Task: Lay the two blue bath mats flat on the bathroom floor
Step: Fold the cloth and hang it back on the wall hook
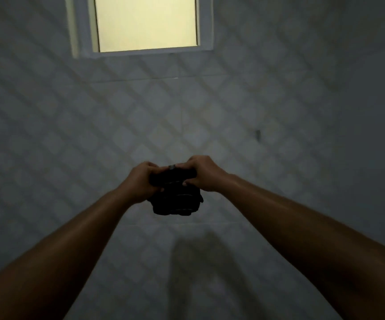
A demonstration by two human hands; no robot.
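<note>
Nearest me, both forearms reach out and meet at the grip. My left hand [140, 181] is curled round the left end of the bundle of mats [177, 199], and my right hand [204, 174] clamps the right end, fingers over the top and thumb tucked beneath. The bundle is held up in the air between the two hands. Most of it hangs folded below the knuckles and none of it is spread. It looks almost black in this gloom, so I cannot confirm the blue or tell whether I am holding one mat or both. That is my first worry: if both are folded together and I loosen one hand to shake them out, the inner one could slide free and drop in a heap. With the hands this close together, a fold may also stay doubled when it opens. Below the grip a soft shadow [200, 262] lies across the tiles, and I cannot make out where the floor begins, so I could misjudge the lowering and land a corner curled under. Beyond the grip is the tiled wall [71, 112], with a lit window [145, 23] high above. If I spread the mat too close to the wall, its far edge could ride up the tiles.
</note>
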